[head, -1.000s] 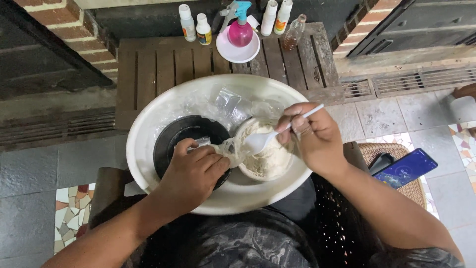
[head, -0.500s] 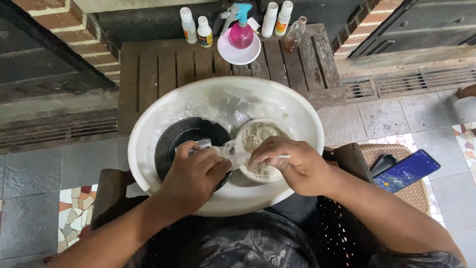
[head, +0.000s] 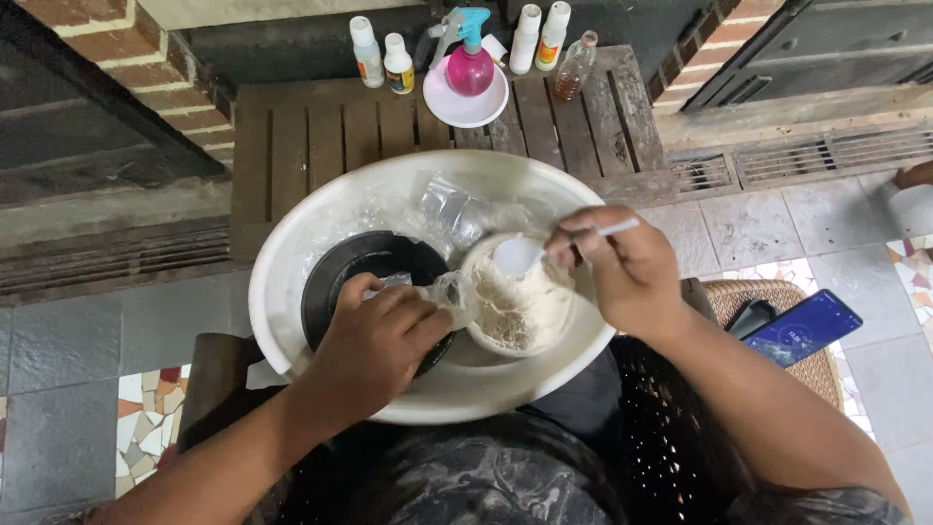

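Note:
A large white basin [head: 292, 253] rests on my lap. Inside it stand a black round pot [head: 340, 272] on the left and a small white cup of pale powder [head: 520, 306] to its right. My left hand [head: 374, 345] lies over the black pot and pinches a small clear plastic bag [head: 449, 290] at the cup's left edge. My right hand [head: 622, 267] grips a white plastic spoon [head: 520, 255], its bowl lifted just above the powder. Crumpled clear plastic [head: 457, 209] lies at the back of the basin.
A wooden slatted pallet [head: 311, 136] behind the basin carries several small white bottles [head: 366, 51], a brown glass bottle [head: 573, 66] and a pink spray bottle [head: 469, 60] in a white dish. A phone with a lit screen [head: 802, 329] lies on a woven stool at right.
My right hand dipped the spoon down into the cup of powder, then lifted it back up and to the right. My left hand kept its hold on the bag.

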